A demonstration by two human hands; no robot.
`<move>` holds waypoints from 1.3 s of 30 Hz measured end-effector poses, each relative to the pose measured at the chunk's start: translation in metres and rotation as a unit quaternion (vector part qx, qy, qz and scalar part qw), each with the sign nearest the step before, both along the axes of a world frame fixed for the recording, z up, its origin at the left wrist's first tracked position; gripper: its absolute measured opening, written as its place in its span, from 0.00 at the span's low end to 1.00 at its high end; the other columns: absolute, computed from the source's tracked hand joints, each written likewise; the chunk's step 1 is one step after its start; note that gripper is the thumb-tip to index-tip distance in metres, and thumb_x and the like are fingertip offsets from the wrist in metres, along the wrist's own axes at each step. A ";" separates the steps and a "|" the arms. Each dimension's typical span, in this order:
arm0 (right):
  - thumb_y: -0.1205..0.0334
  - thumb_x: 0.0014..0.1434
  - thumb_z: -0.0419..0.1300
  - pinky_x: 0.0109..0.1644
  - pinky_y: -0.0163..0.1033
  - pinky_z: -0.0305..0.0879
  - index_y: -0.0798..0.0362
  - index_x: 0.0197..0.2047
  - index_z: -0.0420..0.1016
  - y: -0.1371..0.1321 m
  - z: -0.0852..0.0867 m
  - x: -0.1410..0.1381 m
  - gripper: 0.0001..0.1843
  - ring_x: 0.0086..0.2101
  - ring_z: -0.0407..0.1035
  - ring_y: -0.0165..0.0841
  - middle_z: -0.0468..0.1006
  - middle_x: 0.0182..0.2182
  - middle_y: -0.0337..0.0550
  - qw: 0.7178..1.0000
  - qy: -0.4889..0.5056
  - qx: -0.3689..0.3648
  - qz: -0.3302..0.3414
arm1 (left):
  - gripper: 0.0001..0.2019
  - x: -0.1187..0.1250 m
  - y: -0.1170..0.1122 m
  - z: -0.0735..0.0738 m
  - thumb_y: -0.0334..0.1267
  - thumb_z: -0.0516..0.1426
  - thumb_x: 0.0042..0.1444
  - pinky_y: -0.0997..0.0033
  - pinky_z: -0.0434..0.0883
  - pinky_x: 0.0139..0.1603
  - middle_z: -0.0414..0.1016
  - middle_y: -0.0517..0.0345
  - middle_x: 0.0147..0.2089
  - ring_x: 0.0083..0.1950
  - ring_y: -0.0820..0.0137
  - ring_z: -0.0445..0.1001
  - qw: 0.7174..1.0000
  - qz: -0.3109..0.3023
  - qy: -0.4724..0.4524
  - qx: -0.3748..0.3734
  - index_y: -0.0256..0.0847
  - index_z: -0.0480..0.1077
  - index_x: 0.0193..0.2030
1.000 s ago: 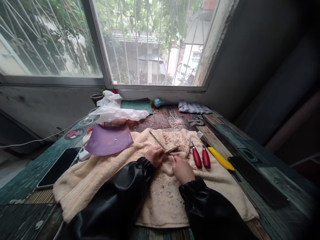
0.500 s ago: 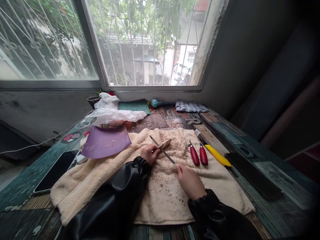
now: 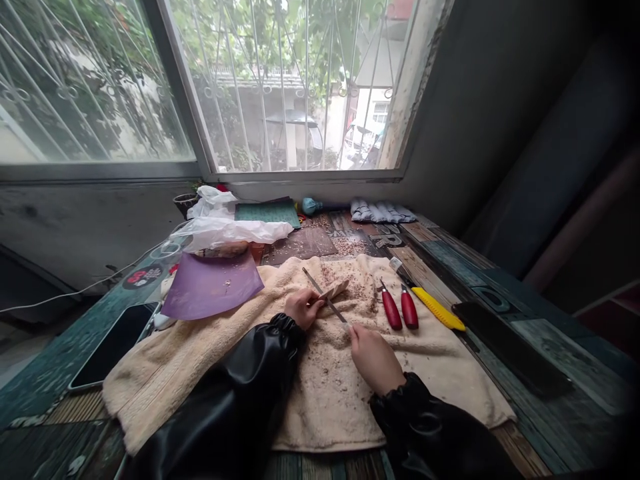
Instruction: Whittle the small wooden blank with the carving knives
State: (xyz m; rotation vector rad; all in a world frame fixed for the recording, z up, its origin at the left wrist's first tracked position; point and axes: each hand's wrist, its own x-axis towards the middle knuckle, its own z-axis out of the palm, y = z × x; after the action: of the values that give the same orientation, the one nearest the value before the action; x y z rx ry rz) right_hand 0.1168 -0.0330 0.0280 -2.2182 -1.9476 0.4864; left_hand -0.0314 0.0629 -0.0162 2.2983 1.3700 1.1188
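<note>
My left hand (image 3: 303, 309) is closed on a small piece of wood (image 3: 339, 289) with a pointed end, held just above a beige towel (image 3: 345, 423). My right hand (image 3: 373, 357) grips the near end of a thin metal file (image 3: 313, 281), which slants away to the upper left. The file lies across the wood beside my left fingertips. Brown shavings are scattered over the towel. To the right of my hands lie two red-handled carving knives (image 3: 391, 309) and a yellow-handled tool (image 3: 439, 309).
A purple sheet (image 3: 213, 285) and a phone (image 3: 116, 343) lie at the left. White plastic bags (image 3: 235, 230) and a green mat (image 3: 270, 213) are at the back. A long dark object (image 3: 513, 347) lies at the right, and a grey padded item (image 3: 383, 211) by the window.
My right hand has shifted slightly left with the file, which has slid a little over the wood. The left hand and wood sit slightly further right in view.
</note>
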 end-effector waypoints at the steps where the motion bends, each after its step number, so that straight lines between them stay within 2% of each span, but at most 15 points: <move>1: 0.58 0.60 0.36 0.31 0.34 0.52 0.53 0.35 0.68 0.004 0.001 -0.004 0.20 0.31 0.67 0.33 0.74 0.29 0.47 1.000 -0.002 0.000 -0.005 | 0.04 0.000 -0.001 0.000 0.37 0.56 0.47 0.77 0.64 0.28 0.70 0.59 0.26 0.27 0.75 0.67 1.000 -0.012 0.000 0.001 0.39 0.68 0.26; 3: 0.59 0.60 0.36 0.31 0.34 0.52 0.53 0.37 0.68 0.013 0.001 -0.011 0.20 0.32 0.68 0.34 0.74 0.30 0.48 1.000 -0.002 -0.002 -0.014 | 0.04 0.002 -0.002 0.001 0.37 0.56 0.47 0.76 0.64 0.28 0.69 0.59 0.25 0.27 0.75 0.67 1.000 0.003 0.000 0.004 0.38 0.67 0.26; 5: 0.58 0.60 0.36 0.30 0.34 0.52 0.53 0.38 0.67 0.015 0.000 -0.014 0.20 0.31 0.68 0.34 0.74 0.30 0.48 1.000 0.004 -0.004 -0.018 | 0.05 0.005 -0.003 0.000 0.37 0.55 0.47 0.75 0.63 0.28 0.69 0.59 0.25 0.27 0.74 0.66 0.999 0.053 0.006 0.007 0.38 0.67 0.26; 8: 0.58 0.60 0.36 0.30 0.34 0.52 0.52 0.36 0.67 0.004 -0.006 -0.005 0.20 0.31 0.68 0.33 0.74 0.30 0.47 1.000 0.018 -0.004 -0.007 | 0.05 0.007 -0.003 -0.001 0.37 0.55 0.47 0.75 0.63 0.28 0.69 0.59 0.25 0.28 0.73 0.66 0.995 0.093 0.020 0.004 0.38 0.66 0.26; 11: 0.58 0.60 0.37 0.30 0.34 0.52 0.52 0.34 0.67 -0.007 -0.010 0.004 0.19 0.30 0.68 0.33 0.74 0.29 0.46 1.000 0.018 -0.004 -0.008 | 0.05 0.005 -0.002 -0.002 0.37 0.55 0.48 0.76 0.63 0.28 0.69 0.59 0.26 0.28 0.74 0.67 0.999 0.045 0.016 0.005 0.38 0.66 0.26; 14: 0.59 0.60 0.37 0.30 0.33 0.51 0.53 0.34 0.68 -0.001 -0.007 -0.002 0.19 0.31 0.67 0.32 0.74 0.29 0.47 1.000 0.017 0.007 -0.012 | 0.03 0.003 -0.002 -0.001 0.36 0.55 0.48 0.77 0.64 0.29 0.70 0.60 0.27 0.28 0.75 0.67 1.000 -0.015 0.012 0.008 0.39 0.67 0.27; 16: 0.60 0.60 0.36 0.31 0.34 0.52 0.53 0.36 0.67 0.008 -0.004 -0.011 0.20 0.31 0.67 0.33 0.74 0.29 0.47 0.999 0.014 0.017 -0.027 | 0.03 0.005 -0.003 0.000 0.35 0.55 0.48 0.76 0.64 0.29 0.70 0.60 0.26 0.28 0.75 0.67 1.000 -0.004 0.011 0.010 0.39 0.67 0.28; 18: 0.59 0.60 0.35 0.30 0.34 0.52 0.53 0.37 0.67 0.012 -0.003 -0.016 0.20 0.31 0.67 0.33 0.74 0.29 0.47 0.999 0.015 0.017 -0.028 | 0.03 0.008 -0.004 0.000 0.35 0.55 0.47 0.75 0.64 0.29 0.69 0.59 0.26 0.27 0.74 0.67 0.999 0.036 0.015 0.016 0.39 0.66 0.27; 21: 0.59 0.60 0.35 0.30 0.34 0.52 0.52 0.36 0.67 0.004 -0.004 -0.012 0.20 0.31 0.67 0.33 0.74 0.29 0.46 0.999 0.018 0.018 -0.021 | 0.04 0.011 -0.004 -0.001 0.36 0.56 0.46 0.75 0.63 0.29 0.69 0.59 0.25 0.27 0.73 0.67 0.997 0.065 0.025 0.016 0.39 0.65 0.26; 25: 0.58 0.60 0.37 0.30 0.34 0.52 0.52 0.35 0.67 -0.009 -0.007 -0.003 0.20 0.30 0.67 0.33 0.74 0.28 0.45 1.000 0.014 0.009 -0.024 | 0.04 0.009 -0.003 -0.002 0.37 0.55 0.47 0.75 0.63 0.27 0.69 0.59 0.26 0.27 0.73 0.67 0.998 0.054 0.022 0.006 0.39 0.65 0.26; 30: 0.59 0.60 0.36 0.32 0.34 0.55 0.53 0.37 0.68 0.010 -0.004 -0.012 0.20 0.33 0.68 0.34 0.74 0.31 0.48 0.999 0.010 -0.001 -0.038 | 0.02 0.005 -0.004 -0.002 0.35 0.54 0.48 0.77 0.64 0.29 0.70 0.59 0.29 0.29 0.74 0.68 0.999 -0.025 0.038 0.009 0.40 0.66 0.28; 34: 0.57 0.60 0.35 0.33 0.36 0.56 0.52 0.37 0.67 0.021 -0.003 -0.020 0.20 0.33 0.69 0.36 0.74 0.31 0.49 0.999 0.005 0.008 -0.035 | 0.03 0.007 -0.004 -0.004 0.35 0.54 0.48 0.76 0.64 0.27 0.69 0.59 0.27 0.28 0.74 0.68 0.999 0.032 0.026 0.008 0.39 0.65 0.27; 39: 0.59 0.60 0.35 0.32 0.37 0.57 0.54 0.38 0.66 0.019 -0.002 -0.019 0.20 0.33 0.69 0.36 0.74 0.32 0.51 0.999 0.000 0.005 -0.036 | 0.03 0.006 -0.003 -0.004 0.36 0.53 0.49 0.75 0.65 0.30 0.69 0.58 0.29 0.30 0.73 0.68 1.000 0.002 0.020 0.006 0.40 0.65 0.29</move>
State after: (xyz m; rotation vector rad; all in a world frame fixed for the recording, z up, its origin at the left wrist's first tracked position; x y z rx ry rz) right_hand 0.0975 -0.0137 0.0255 -2.2732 -1.8579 0.4656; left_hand -0.0250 0.0601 -0.0200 2.3390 1.3870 1.0929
